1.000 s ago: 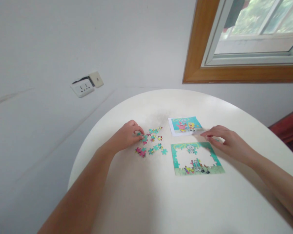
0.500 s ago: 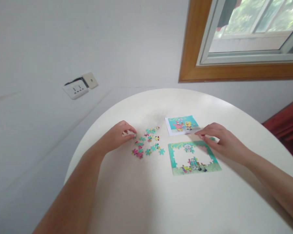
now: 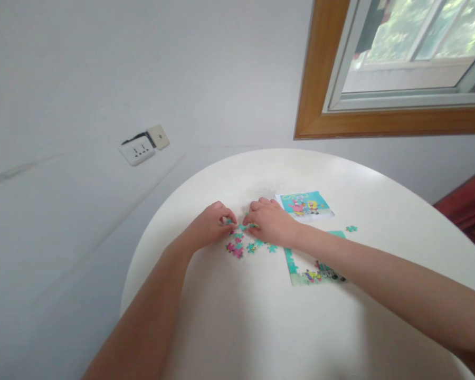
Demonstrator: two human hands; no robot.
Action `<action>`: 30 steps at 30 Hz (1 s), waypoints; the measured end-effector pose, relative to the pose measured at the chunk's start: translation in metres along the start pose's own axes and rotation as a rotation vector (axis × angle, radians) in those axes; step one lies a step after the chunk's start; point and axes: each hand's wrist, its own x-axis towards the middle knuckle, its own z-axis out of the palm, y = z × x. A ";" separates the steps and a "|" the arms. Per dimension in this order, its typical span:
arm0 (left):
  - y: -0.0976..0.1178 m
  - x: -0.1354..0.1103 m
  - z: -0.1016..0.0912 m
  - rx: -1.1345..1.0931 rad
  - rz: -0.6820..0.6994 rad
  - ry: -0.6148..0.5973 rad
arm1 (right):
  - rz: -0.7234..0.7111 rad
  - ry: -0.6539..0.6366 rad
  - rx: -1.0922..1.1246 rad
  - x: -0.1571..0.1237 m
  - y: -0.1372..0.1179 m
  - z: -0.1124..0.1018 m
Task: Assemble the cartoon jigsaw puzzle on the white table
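Left hand [image 3: 211,227] and right hand [image 3: 274,221] curl, grip unclear, at loose pieces [image 3: 238,252] on the surface [image 3: 237,322], left of the puzzle [image 3: 291,265]; pinching one piece by its edges would likely spare its neighbours.

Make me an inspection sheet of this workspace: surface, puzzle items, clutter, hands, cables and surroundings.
Surface: white, rounded table, with a greyish smudge toward the far side.
Puzzle items: loose pieces grouped around the hands; partly assembled puzzle partly hidden by the right forearm; picture card beyond it.
Clutter: one teal piece lies apart, right of the card.
Hands: left hand and right hand both at the loose pieces; whether either grips one, I can't tell.
Cables: nothing seen.
Surroundings: marked white wall, socket with a dark gap above it, wood-framed window, red fabric at right.
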 end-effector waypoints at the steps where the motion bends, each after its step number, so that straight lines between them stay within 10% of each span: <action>1: -0.001 0.000 0.000 -0.007 0.005 0.003 | 0.018 -0.012 -0.020 0.005 -0.002 0.003; 20: -0.002 0.002 0.001 -0.028 0.089 -0.019 | 0.162 -0.126 0.135 0.034 0.005 0.010; 30: 0.045 0.005 0.001 -0.467 -0.073 -0.021 | 0.120 0.038 0.783 -0.011 0.033 -0.019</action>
